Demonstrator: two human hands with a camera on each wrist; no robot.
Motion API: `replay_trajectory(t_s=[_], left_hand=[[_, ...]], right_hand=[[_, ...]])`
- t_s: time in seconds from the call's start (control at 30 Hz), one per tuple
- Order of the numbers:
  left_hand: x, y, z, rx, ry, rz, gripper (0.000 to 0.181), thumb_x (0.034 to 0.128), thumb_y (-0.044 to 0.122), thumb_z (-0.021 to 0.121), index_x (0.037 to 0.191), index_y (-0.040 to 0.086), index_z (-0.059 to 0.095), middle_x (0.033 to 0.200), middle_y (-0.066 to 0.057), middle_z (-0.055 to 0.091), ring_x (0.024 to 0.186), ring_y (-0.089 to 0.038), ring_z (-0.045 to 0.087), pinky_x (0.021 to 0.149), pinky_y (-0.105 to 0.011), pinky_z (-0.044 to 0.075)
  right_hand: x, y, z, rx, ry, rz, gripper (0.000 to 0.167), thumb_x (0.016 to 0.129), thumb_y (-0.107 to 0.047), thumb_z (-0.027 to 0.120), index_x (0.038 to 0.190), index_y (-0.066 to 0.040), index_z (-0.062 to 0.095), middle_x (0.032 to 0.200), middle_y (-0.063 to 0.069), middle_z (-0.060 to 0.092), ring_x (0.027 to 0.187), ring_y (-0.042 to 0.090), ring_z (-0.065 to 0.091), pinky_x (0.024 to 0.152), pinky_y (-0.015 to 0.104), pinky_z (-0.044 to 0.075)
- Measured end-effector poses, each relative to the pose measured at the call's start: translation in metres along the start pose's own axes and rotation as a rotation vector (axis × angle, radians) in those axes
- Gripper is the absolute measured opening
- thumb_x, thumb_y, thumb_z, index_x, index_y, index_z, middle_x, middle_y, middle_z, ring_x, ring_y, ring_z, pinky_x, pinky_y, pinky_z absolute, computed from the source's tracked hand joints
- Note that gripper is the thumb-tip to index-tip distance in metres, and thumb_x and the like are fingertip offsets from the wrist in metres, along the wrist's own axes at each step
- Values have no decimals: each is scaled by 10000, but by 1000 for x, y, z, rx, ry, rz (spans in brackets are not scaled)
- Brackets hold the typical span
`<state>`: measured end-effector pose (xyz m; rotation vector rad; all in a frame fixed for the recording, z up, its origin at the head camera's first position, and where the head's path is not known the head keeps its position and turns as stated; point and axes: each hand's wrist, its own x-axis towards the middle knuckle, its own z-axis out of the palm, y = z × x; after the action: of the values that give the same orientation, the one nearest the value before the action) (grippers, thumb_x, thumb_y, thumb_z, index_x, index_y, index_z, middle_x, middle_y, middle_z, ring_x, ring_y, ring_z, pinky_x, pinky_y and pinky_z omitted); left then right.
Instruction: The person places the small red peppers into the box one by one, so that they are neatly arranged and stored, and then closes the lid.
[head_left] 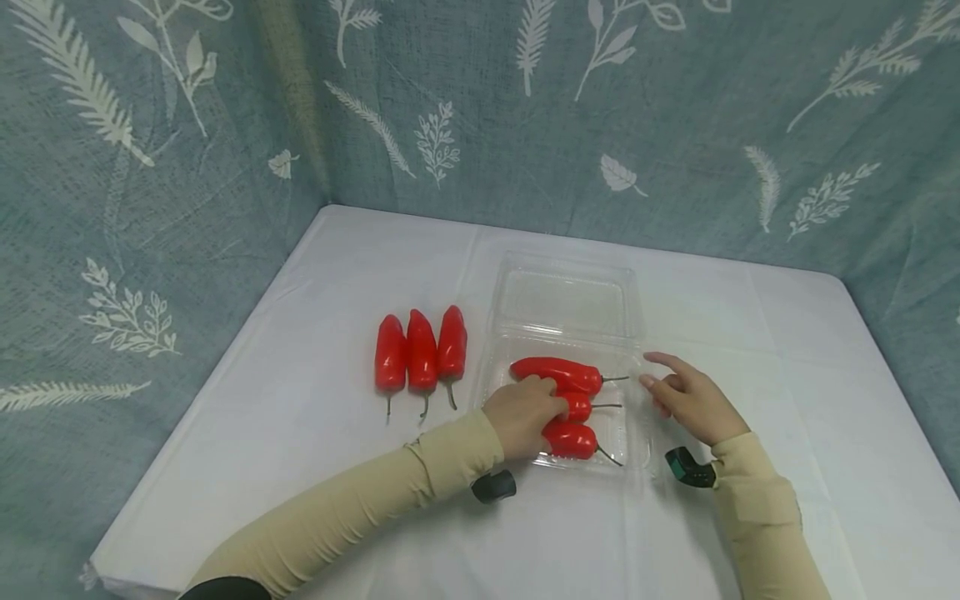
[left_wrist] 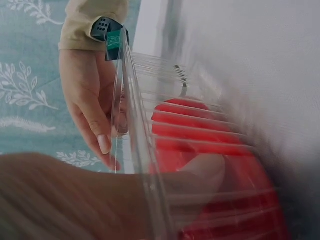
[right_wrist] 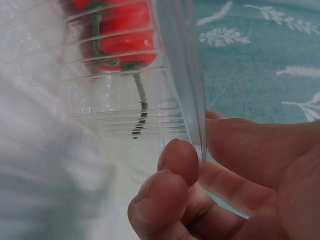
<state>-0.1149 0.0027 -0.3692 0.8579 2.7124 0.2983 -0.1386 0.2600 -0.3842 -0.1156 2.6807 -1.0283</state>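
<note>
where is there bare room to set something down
White cloth is bare left of the three loose peppers, beyond them to the far edge, and right of the right hand. The open lid is empty. Crowded: the box base, with three more peppers and the left hand.

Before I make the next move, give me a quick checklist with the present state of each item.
1) Lid folded back: ok; the clear lid lies open behind the tray.
2) Peppers in the tray: ok; three red peppers lie crosswise, stems to the right.
3) Outer peppers apart from the tray: ok; three outer peppers lie to its left on the white cloth.
4) Left hand clear of the tray: not ok; the left hand reaches in among the peppers.
5) Left hand's grip on a pepper: cannot tell; its fingers are partly hidden.
6) Right hand bracing the rim: cannot tell; the right hand is at the right edge, contact unclear.
</note>
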Motion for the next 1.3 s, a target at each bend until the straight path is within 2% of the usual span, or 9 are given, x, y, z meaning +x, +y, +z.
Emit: replay_trajectory(t_s=[0.3,0.43,0.6,0.7,0.83,0.97,1.13,1.3], left_hand=[[-7,-8,-6,-106,-2,-21,521,683,263,854,1161,214,653,1088,18,592,1005,-124,535,794,-258,516],[-11,-15,-14,-157,16,-42,525,704,258,839,1189,202,646,1126,-4,598,1037,-143,547,822,-286,528],[-19,-28,-29,-255,70,-87,477,741,254,813,1184,189,647,1150,-23,593,1034,-166,551,806,-309,543],[-27,-40,-38,-309,124,-133,457,757,260,802,1181,182,649,1145,-31,601,1015,-180,569,782,-321,556],[-37,-60,-47,-340,244,-183,384,806,248,760,1163,158,652,1098,-55,616,970,-216,595,754,-322,561],[-46,-83,-55,-359,341,-271,326,859,222,702,1169,138,645,1124,-81,603,998,-250,584,807,-369,550],[-55,-108,-62,-391,368,-410,374,861,189,689,1218,124,599,1149,-124,577,1018,-289,567,834,-433,543],[-63,-129,-59,-384,360,-520,438,865,167,673,1277,92,546,1182,-185,538,1000,-316,553,825,-445,546]], right_hand=[[-1,-1,0,-2,-14,-1,551,984,-366,509,1429,-65,385,650,16,511,613,151,451,563,280,370],[0,-2,-1,-3,-11,-1,542,986,-350,511,1428,-64,386,654,22,516,612,154,450,562,279,368],[0,-2,-2,-6,-10,0,563,984,-377,505,1433,-60,381,660,27,522,622,152,454,571,282,368],[0,-1,-1,4,-14,5,579,981,-398,502,1436,-62,378,662,24,520,626,151,456,576,285,370],[-2,0,0,8,-12,7,578,978,-405,504,1430,-65,384,656,21,511,617,147,455,572,283,373],[-3,1,0,8,-16,-2,570,979,-395,508,1425,-60,389,652,20,510,600,137,454,565,275,375],[-2,2,0,7,-15,-19,569,981,-395,504,1426,-60,390,655,22,516,588,130,455,565,273,380],[0,2,1,18,-20,-20,570,981,-393,505,1430,-64,385,656,21,511,582,130,454,558,275,377]])
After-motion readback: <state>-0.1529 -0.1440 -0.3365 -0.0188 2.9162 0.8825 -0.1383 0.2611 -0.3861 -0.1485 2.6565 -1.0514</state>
